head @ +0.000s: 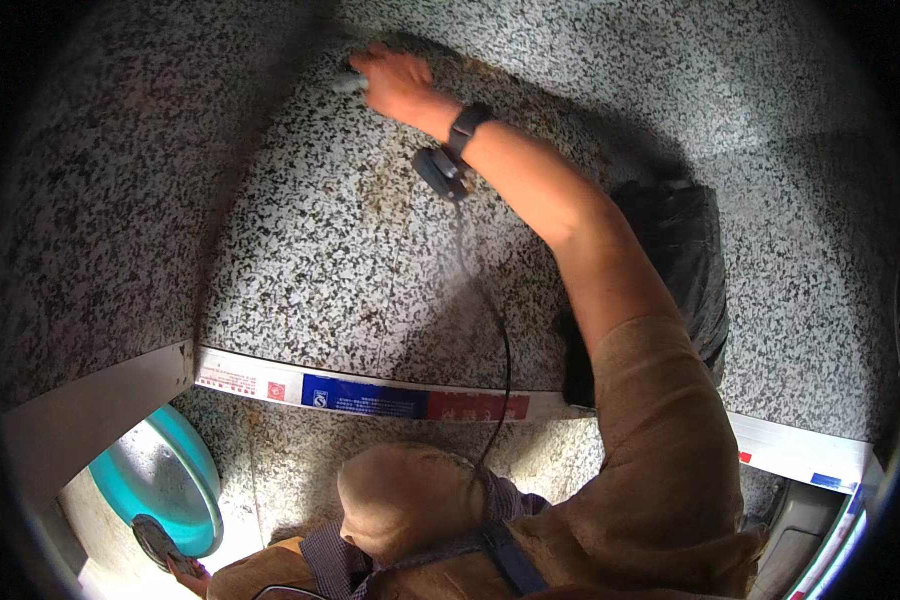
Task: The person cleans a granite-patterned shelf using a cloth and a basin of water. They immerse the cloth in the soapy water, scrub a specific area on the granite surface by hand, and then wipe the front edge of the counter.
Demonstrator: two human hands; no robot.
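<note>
My right hand (pixel 397 84) reaches over a black-and-white speckled panel surface (pixel 307 247), its fingers bent beside a small pale, blurred thing (pixel 347 84); whether they grip it is unclear. A black strap circles that wrist. Close below it is a small black device (pixel 440 174), from which a black cable (pixel 507 352) runs down towards my body. At the lower left, my left hand (pixel 189 579), mostly hidden by the picture's edge and sleeve, appears to hold a dark oval thing (pixel 159 541) beside a teal plastic basin (pixel 211 480).
A black plastic bag (pixel 686 262) lies right of my right arm. A white front edge (pixel 555 405) with printed blue and red film crosses before me. A speckled side panel (pixel 97 247) rises at left. Brownish stains mark the surface. A grey container (pixel 799 517) is at lower right.
</note>
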